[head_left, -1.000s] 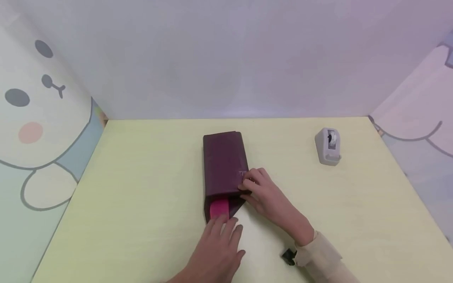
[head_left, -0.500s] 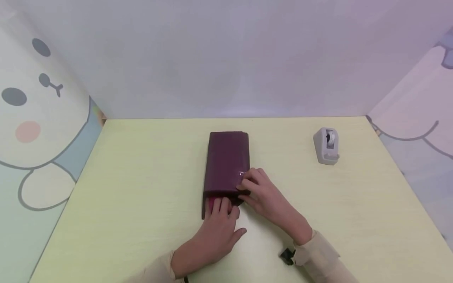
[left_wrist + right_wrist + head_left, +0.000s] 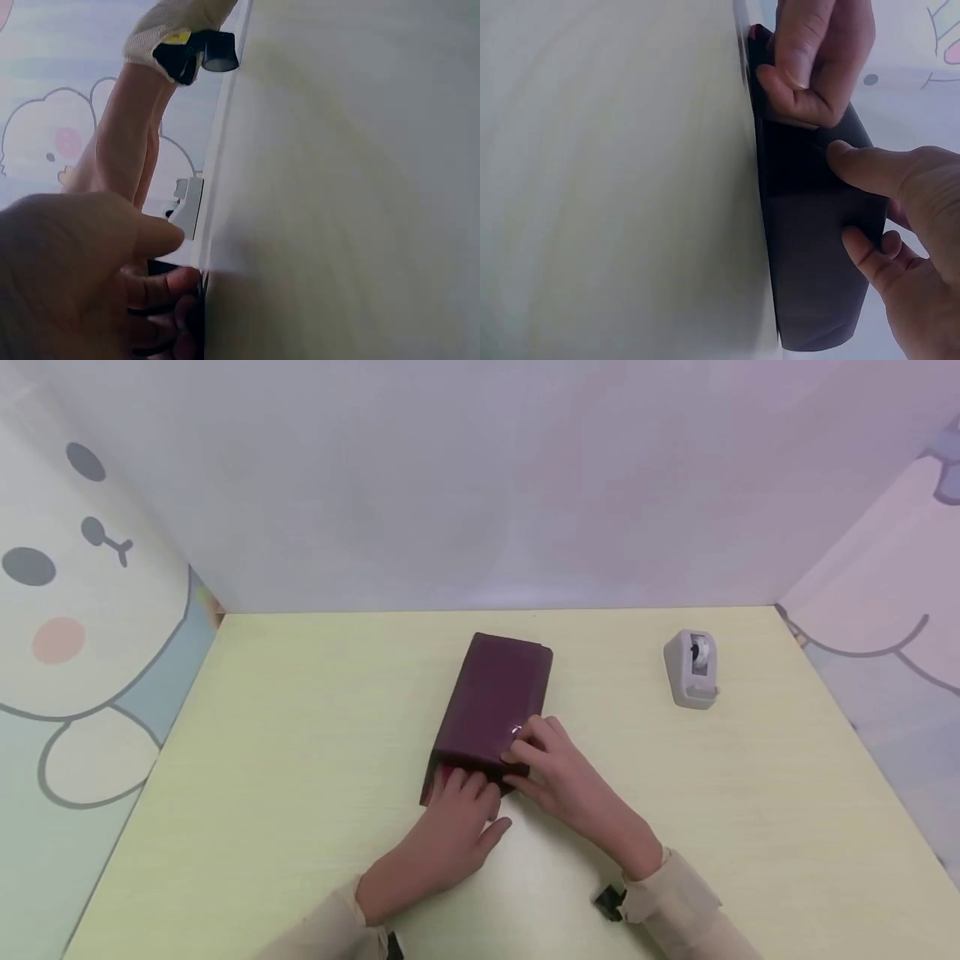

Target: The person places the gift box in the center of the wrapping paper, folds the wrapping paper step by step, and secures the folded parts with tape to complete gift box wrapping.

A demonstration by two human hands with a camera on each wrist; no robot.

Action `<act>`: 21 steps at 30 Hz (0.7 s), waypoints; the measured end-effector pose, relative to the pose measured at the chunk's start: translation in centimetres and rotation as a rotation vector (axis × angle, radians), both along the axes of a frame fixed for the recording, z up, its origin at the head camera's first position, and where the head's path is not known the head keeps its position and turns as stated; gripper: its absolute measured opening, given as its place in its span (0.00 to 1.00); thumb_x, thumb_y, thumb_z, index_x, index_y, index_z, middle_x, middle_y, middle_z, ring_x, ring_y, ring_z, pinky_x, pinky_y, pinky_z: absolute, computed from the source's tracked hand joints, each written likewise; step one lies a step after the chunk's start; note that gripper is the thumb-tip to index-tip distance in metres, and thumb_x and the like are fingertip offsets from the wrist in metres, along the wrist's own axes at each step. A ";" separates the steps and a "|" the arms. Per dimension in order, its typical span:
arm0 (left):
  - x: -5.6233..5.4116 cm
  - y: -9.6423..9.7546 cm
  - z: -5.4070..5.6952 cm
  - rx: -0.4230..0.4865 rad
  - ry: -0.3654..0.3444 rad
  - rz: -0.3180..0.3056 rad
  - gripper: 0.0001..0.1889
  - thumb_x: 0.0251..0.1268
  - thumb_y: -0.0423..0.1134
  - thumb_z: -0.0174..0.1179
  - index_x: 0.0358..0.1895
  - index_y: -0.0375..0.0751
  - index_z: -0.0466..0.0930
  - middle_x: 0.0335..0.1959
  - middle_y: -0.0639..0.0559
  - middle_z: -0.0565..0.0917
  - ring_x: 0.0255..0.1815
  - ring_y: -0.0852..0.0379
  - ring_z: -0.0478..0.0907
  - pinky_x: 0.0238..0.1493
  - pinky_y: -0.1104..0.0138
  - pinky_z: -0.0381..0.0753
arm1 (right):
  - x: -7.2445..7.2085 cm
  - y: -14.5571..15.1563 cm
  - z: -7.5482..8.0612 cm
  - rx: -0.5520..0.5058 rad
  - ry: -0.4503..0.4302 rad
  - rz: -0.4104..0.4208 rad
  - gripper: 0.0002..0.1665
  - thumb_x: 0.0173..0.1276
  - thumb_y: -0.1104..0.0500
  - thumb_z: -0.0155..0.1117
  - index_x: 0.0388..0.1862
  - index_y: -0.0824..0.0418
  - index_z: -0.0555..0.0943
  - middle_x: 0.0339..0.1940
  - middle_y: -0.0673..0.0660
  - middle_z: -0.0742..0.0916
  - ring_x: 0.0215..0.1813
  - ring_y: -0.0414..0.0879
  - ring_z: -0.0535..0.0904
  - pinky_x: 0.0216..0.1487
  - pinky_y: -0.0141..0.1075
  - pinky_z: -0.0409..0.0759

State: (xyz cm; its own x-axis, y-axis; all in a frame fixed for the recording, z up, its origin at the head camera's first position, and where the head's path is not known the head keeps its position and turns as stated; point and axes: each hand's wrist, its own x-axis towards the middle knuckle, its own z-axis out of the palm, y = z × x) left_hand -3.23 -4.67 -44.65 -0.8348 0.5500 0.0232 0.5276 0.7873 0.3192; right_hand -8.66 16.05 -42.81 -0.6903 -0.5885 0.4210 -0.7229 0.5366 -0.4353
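Note:
A dark purple folded case (image 3: 495, 693) with a flap lies tilted to the right on the table. At its near end, a strip of something pink (image 3: 448, 772) shows inside the opening. My left hand (image 3: 453, 839) reaches into that opening, fingers bent against the pink thing, thumb standing apart. The right hand (image 3: 566, 781) pinches the flap's near right corner and holds it lifted. In the right wrist view, the thumb and fingers of the right hand (image 3: 922, 247) grip the dark case (image 3: 810, 255). The case's inside is mostly hidden.
A grey tape dispenser (image 3: 692, 670) stands at the back right of the pale yellow table (image 3: 300, 718). Behind rises a plain whitish wall (image 3: 480, 485), and cartoon-printed panels flank both sides. A small black device (image 3: 609, 903) sits at the right wrist.
The left hand has moved forward into the opening, and the pink thing has slid further inside. The case has turned, its far end swinging right. The right hand has kept its pinch.

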 end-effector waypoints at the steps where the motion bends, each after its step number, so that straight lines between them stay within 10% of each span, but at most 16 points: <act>1: -0.1 -0.1 0.2 0.021 -0.014 0.002 0.11 0.76 0.51 0.60 0.36 0.52 0.72 0.39 0.55 0.75 0.50 0.49 0.70 0.65 0.44 0.68 | 0.0 -0.1 0.0 0.000 0.003 -0.006 0.19 0.55 0.65 0.84 0.35 0.52 0.80 0.42 0.48 0.77 0.46 0.44 0.69 0.46 0.33 0.74; 6: 0.9 -1.4 2.0 0.100 0.004 0.079 0.07 0.74 0.46 0.63 0.36 0.52 0.78 0.34 0.61 0.77 0.40 0.59 0.73 0.55 0.61 0.79 | 0.2 -0.5 0.0 -0.002 0.024 -0.020 0.20 0.55 0.65 0.84 0.34 0.53 0.79 0.41 0.48 0.77 0.45 0.44 0.69 0.45 0.33 0.73; 10: 1.1 -3.5 3.9 0.160 0.003 0.302 0.11 0.69 0.44 0.68 0.28 0.53 0.78 0.24 0.63 0.76 0.26 0.65 0.68 0.27 0.71 0.70 | 0.2 -0.6 0.0 -0.009 0.031 -0.020 0.19 0.55 0.65 0.84 0.34 0.53 0.80 0.40 0.49 0.77 0.44 0.45 0.69 0.45 0.33 0.73; 14: -0.4 -5.7 4.0 0.103 -0.051 0.467 0.19 0.69 0.47 0.68 0.21 0.51 0.72 0.17 0.60 0.70 0.19 0.61 0.64 0.20 0.69 0.62 | 0.2 -0.5 -0.1 -0.013 0.033 -0.024 0.20 0.53 0.65 0.85 0.34 0.53 0.80 0.39 0.49 0.76 0.44 0.44 0.70 0.44 0.32 0.72; 21: -2.0 -6.3 1.8 0.012 -0.058 0.372 0.16 0.71 0.44 0.65 0.24 0.47 0.74 0.17 0.57 0.69 0.17 0.60 0.62 0.19 0.69 0.60 | 0.1 -0.5 -0.2 -0.020 0.050 -0.009 0.20 0.53 0.66 0.85 0.34 0.54 0.80 0.40 0.49 0.77 0.44 0.45 0.70 0.45 0.34 0.72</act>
State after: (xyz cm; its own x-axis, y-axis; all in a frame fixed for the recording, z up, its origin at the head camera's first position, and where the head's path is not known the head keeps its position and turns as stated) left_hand -5.26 -10.95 -42.88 -0.9775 0.2093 -0.0259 0.1872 0.9177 0.3505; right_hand -8.59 15.54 -43.04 -0.6732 -0.5737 0.4665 -0.7393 0.5349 -0.4090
